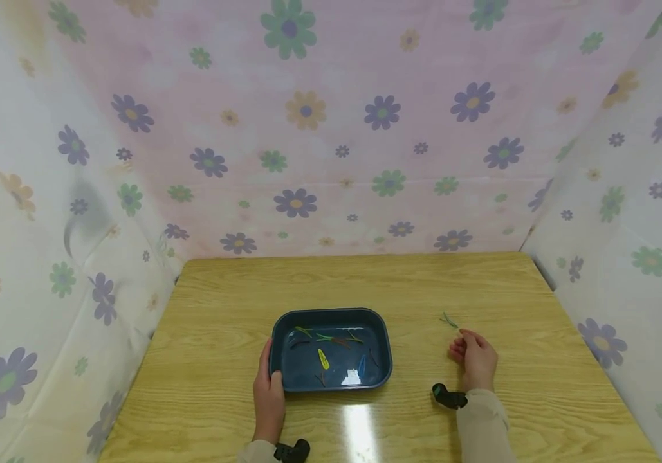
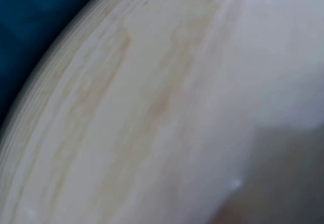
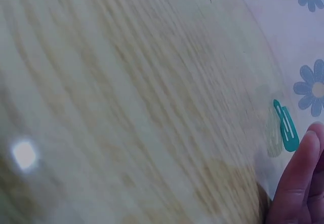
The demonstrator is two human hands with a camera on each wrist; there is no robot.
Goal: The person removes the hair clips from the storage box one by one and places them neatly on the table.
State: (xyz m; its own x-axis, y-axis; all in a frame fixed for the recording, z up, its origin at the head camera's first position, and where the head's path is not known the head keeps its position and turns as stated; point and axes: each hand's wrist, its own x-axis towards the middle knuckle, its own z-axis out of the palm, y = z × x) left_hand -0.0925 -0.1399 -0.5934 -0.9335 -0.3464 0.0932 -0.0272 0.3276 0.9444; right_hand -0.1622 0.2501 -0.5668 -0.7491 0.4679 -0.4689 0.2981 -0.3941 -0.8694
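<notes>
My right hand (image 1: pixel 477 360) is over the right part of the table, thumb and fingertips pinched together at the end of a green snap hair clip (image 1: pixel 450 321). In the right wrist view the teal hair clip (image 3: pixel 288 130) sits right by the thumb and fingertips (image 3: pixel 310 143), a pale reflection beside it. My left hand (image 1: pixel 269 392) holds the left side of a dark blue tray (image 1: pixel 331 388), fingers along its outer wall and thumb at the near left rim. In the tray lie a yellow hair clip (image 1: pixel 323 359), a blue hair clip (image 1: pixel 362 366) and several thinner clips.
The wood-patterned table (image 1: pixel 220 289) is glossy, with a bright light reflection near its front. Flower-printed cloth (image 1: pixel 336 128) hangs behind it and on both sides. A black wrist camera (image 1: pixel 449 397) is strapped to the right wrist, another (image 1: pixel 293 451) to the left.
</notes>
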